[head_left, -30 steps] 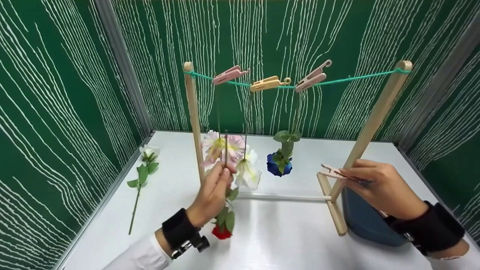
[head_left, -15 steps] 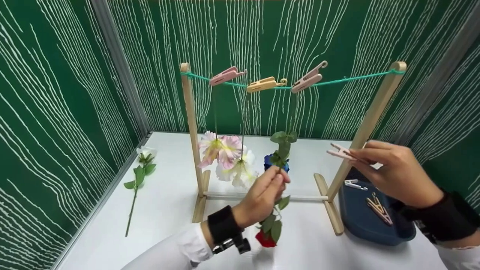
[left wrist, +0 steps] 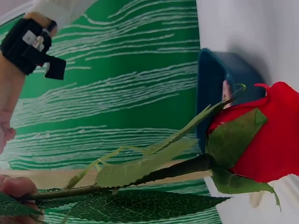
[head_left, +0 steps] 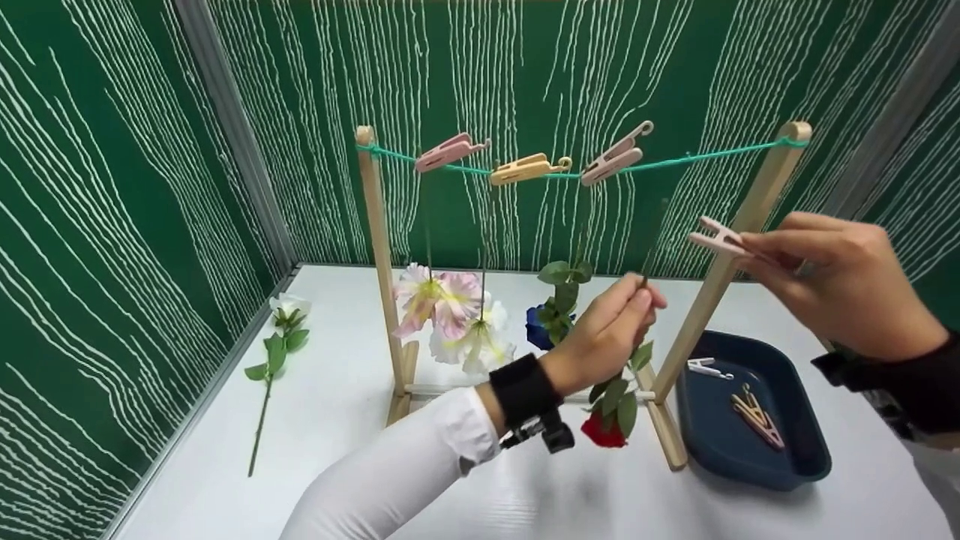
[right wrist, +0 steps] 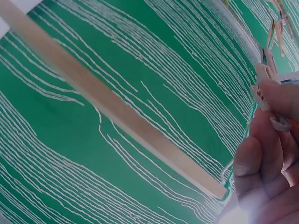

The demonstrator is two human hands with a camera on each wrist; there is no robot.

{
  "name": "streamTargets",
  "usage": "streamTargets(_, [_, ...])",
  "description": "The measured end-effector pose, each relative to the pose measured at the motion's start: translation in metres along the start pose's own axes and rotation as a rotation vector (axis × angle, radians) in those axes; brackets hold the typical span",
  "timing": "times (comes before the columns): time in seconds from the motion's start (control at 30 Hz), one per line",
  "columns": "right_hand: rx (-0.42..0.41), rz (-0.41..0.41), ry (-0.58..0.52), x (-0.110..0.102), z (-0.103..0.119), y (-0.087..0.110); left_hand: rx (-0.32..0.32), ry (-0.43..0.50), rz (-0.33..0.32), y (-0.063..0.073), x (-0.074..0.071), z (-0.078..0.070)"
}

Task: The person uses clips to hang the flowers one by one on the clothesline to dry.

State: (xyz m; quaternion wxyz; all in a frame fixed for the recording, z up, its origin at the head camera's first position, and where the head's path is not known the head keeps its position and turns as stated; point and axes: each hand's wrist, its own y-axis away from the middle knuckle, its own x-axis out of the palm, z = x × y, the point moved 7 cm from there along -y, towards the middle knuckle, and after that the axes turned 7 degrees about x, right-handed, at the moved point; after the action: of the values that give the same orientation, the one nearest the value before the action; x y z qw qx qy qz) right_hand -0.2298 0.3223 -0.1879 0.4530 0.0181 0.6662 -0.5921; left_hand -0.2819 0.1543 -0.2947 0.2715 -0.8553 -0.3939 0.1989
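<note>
My left hand [head_left: 604, 330] grips the stem of a red rose [head_left: 604, 427], which hangs head down below the fist; its bare stem end points up toward the cord. In the left wrist view the red bloom [left wrist: 275, 135] and its green leaves fill the right side. My right hand [head_left: 832, 277] pinches a pale pink clothespin [head_left: 718, 237] beside the right wooden post, its jaws pointing left and spread apart. Along the green cord [head_left: 690, 158] a pink clothespin [head_left: 450, 153], a yellow clothespin [head_left: 525, 169] and a mauve clothespin [head_left: 613, 159] hold hanging flowers.
Pink [head_left: 439, 296] and white [head_left: 476, 341] flowers and a blue rose [head_left: 538, 328] hang upside down from the cord. A white rose [head_left: 289, 307] lies at the table's left. Beside the right post [head_left: 727, 300] stands a blue tray [head_left: 814, 461] with several clothespins.
My left hand has carried the red rose from the left, past the blue rose, to the right and upward. My right hand has risen with the pale pink clothespin, uncovering the tray.
</note>
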Motion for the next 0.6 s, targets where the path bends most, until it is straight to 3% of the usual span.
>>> streamTargets(0.27, [0.036,-0.003,0.019,-0.013,-0.003,-0.026,-0.003,-0.061,-0.02,-0.039,-0.005,0.005])
streamTargets(0.6, [0.082,0.019,0.021,-0.023,-0.005,-0.057,-0.047,-0.07,-0.105,-0.059,-0.012,0.019])
